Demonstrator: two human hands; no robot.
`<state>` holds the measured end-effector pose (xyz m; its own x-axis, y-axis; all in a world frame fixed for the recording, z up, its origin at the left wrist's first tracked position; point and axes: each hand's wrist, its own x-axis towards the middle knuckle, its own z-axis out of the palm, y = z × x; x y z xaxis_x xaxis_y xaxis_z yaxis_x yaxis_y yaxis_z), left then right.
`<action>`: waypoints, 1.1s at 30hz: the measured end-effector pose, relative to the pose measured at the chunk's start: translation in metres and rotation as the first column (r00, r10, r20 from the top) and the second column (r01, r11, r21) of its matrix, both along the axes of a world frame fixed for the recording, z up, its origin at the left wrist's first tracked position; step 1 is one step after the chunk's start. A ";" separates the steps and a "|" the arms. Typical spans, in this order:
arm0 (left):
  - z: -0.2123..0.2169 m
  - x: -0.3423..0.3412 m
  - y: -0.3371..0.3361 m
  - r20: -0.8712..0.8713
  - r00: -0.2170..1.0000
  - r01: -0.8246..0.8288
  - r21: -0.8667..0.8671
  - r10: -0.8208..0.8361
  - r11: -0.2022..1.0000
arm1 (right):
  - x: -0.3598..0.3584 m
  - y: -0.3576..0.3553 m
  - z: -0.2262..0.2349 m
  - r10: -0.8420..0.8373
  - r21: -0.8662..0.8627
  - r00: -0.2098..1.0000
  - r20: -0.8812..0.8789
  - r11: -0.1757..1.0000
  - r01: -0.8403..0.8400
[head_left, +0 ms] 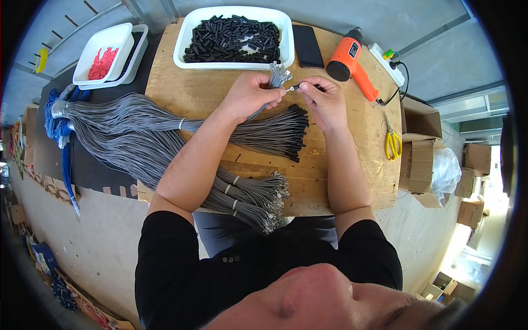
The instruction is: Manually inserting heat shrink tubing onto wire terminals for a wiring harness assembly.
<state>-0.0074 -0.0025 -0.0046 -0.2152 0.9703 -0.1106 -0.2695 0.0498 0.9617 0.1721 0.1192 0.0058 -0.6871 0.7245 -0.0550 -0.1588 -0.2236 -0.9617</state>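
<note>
My left hand is closed around a small bunch of grey cables, whose bare metal ends stick up past my fingers. One metal end points right from my left fingertips. My right hand pinches a small black sleeve at that end; how far it covers the metal is too small to tell. Below my hands lies a fan of grey cables tipped with black sleeves. Nearer me, several tied cable bundles show bare metal ends at the table's front edge.
A white tub of black sleeves stands at the back, beside a dark phone. An orange heat gun, a power strip and yellow scissors lie right. White tubs, one with red pieces, stand left. Cardboard boxes flank the table.
</note>
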 end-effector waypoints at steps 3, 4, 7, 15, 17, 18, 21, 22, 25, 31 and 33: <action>0.000 0.000 -0.001 -0.015 1.000 -0.004 0.002 0.004 1.000 | -0.001 -0.002 0.000 0.003 -0.013 1.000 -0.001 1.000 -0.003; 0.000 0.000 -0.001 -0.018 1.000 -0.007 0.000 0.007 1.000 | -0.001 -0.001 0.000 0.008 -0.009 1.000 -0.002 1.000 -0.008; 0.003 0.001 -0.001 -0.017 1.000 -0.003 -0.016 0.003 1.000 | 0.000 0.000 -0.001 0.013 -0.007 1.000 -0.006 1.000 -0.013; 0.002 0.001 -0.001 -0.045 0.999 -0.013 -0.053 0.010 0.998 | 0.003 0.007 -0.003 -0.005 -0.048 1.000 0.004 0.999 0.005; 0.003 0.001 -0.002 -0.081 0.997 -0.011 -0.039 0.008 0.999 | 0.005 0.010 -0.001 0.059 -0.193 0.997 -0.047 0.979 -0.067; 0.004 0.001 -0.002 -0.081 0.997 -0.011 -0.039 0.008 0.999 | 0.006 0.012 -0.001 0.059 -0.193 0.997 -0.047 0.979 -0.067; 0.006 0.002 -0.002 -0.105 0.994 -0.007 -0.046 0.002 0.999 | 0.008 0.017 -0.003 0.082 -0.280 0.994 -0.076 0.955 -0.100; 0.005 0.001 -0.002 -0.128 0.992 -0.004 -0.037 -0.001 0.999 | 0.008 0.018 -0.004 0.118 -0.286 0.989 -0.089 0.948 -0.139; 0.004 0.001 -0.002 -0.161 0.987 0.005 -0.020 -0.008 1.000 | 0.007 0.018 -0.004 0.169 -0.292 0.979 -0.113 0.936 -0.195; 0.005 0.002 -0.002 -0.188 0.982 0.018 -0.014 -0.020 1.000 | 0.007 0.014 0.001 0.200 -0.273 0.978 -0.063 0.939 -0.210; 0.003 0.002 -0.002 -0.181 0.983 0.016 -0.003 -0.017 1.000 | 0.006 0.013 0.002 0.203 -0.278 0.977 -0.064 0.937 -0.213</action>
<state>-0.0058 -0.0048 -0.0015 -0.2157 0.9738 -0.0727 -0.0903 0.0542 0.9944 0.1786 0.1327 0.0074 -0.8258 0.5233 -0.2101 -0.1107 -0.5158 -0.8495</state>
